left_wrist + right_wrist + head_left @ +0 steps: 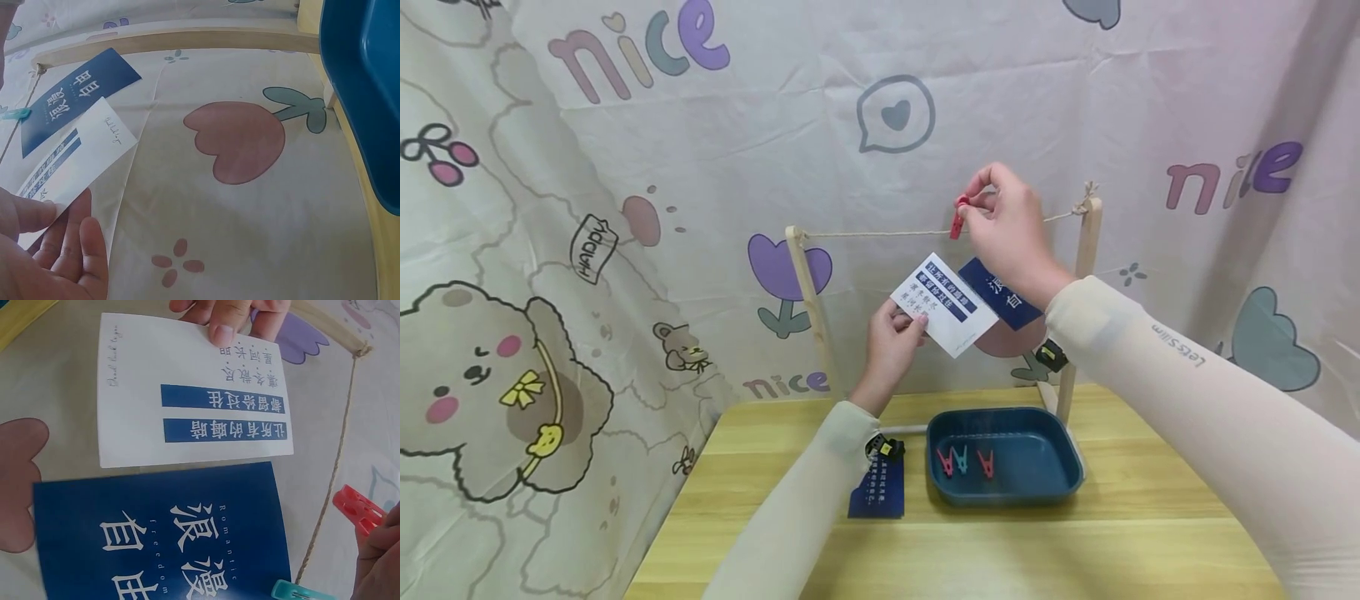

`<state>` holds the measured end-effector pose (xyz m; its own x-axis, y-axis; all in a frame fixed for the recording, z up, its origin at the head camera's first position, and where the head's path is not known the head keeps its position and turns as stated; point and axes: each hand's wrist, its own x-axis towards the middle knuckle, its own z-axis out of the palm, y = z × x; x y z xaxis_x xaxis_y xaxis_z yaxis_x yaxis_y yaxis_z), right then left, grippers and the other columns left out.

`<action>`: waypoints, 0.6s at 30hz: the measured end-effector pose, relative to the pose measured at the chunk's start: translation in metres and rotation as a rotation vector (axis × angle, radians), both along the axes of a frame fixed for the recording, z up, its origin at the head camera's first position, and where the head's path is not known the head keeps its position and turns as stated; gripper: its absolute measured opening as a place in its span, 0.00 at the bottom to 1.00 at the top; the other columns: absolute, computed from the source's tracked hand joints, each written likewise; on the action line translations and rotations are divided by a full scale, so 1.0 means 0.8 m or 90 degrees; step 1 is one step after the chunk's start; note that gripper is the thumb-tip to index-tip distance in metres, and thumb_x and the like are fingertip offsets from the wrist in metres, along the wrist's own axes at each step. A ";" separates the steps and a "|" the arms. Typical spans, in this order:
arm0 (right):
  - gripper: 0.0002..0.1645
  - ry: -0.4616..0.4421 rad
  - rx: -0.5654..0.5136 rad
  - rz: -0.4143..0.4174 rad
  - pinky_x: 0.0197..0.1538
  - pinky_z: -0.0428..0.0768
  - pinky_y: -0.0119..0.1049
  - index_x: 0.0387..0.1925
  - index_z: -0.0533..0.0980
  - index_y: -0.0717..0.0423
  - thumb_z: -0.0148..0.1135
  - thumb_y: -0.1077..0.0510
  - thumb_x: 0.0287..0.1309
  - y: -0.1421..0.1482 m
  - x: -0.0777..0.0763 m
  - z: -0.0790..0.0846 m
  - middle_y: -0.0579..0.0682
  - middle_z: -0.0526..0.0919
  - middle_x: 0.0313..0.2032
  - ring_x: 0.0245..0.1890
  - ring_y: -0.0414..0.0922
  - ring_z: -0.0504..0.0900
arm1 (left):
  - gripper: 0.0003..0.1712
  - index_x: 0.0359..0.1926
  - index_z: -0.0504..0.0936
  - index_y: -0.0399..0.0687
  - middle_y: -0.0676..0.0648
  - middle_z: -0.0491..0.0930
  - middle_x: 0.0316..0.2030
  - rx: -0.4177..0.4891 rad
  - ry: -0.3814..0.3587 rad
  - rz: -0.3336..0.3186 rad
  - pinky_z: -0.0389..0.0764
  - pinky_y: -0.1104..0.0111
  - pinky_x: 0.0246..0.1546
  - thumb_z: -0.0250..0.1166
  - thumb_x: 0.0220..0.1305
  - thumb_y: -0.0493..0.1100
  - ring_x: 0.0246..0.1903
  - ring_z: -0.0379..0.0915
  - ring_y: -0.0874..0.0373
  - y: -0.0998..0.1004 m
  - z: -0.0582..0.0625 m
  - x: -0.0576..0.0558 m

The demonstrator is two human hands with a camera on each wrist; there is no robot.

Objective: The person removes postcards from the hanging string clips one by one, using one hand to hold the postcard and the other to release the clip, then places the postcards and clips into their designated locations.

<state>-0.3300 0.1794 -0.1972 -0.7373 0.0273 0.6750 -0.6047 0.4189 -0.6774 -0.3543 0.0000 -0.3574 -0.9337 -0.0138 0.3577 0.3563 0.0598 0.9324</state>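
Note:
My left hand [892, 348] pinches a white card [942, 304] with blue bars of printed characters, thumb on its face. The card is tilted, below a thin rope [880, 234]. Higher up, my right hand [1009, 227] pinches a red clothespin [957, 223] between thumb and fingers, close to the rope; in the right wrist view it appears beside the rope. A dark blue card [156, 531] with white characters hangs from the rope, held by a teal clothespin [301, 592]. In the head view my right hand hides that clothespin.
Wooden posts [808, 292] carry the rope at either end. On the table [760, 467] stands a dark blue tray [1067, 492] with several clothespins inside. Left of it lie blue cards [883, 492], partly under my left sleeve. A printed cloth [700, 150] hangs behind.

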 end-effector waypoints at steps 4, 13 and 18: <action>0.06 0.015 0.027 0.007 0.38 0.80 0.26 0.49 0.73 0.63 0.60 0.67 0.76 0.003 -0.001 -0.006 0.60 0.89 0.51 0.50 0.49 0.91 | 0.20 0.63 0.82 0.39 0.35 0.92 0.48 -0.006 -0.006 0.010 0.91 0.69 0.35 0.70 0.73 0.31 0.36 0.90 0.51 -0.002 -0.001 0.001; 0.12 -0.001 0.068 0.022 0.35 0.77 0.26 0.55 0.71 0.62 0.61 0.64 0.77 0.007 0.000 -0.024 0.56 0.89 0.49 0.38 0.49 0.81 | 0.20 0.63 0.82 0.40 0.37 0.91 0.49 -0.009 -0.008 0.012 0.90 0.69 0.35 0.69 0.73 0.31 0.37 0.90 0.51 -0.007 -0.005 0.002; 0.15 -0.007 0.080 0.030 0.39 0.81 0.27 0.58 0.69 0.61 0.61 0.63 0.77 0.007 0.000 -0.035 0.56 0.88 0.47 0.40 0.51 0.85 | 0.20 0.64 0.82 0.42 0.38 0.92 0.50 -0.017 -0.012 0.013 0.90 0.69 0.35 0.69 0.74 0.33 0.37 0.90 0.51 -0.012 -0.008 0.002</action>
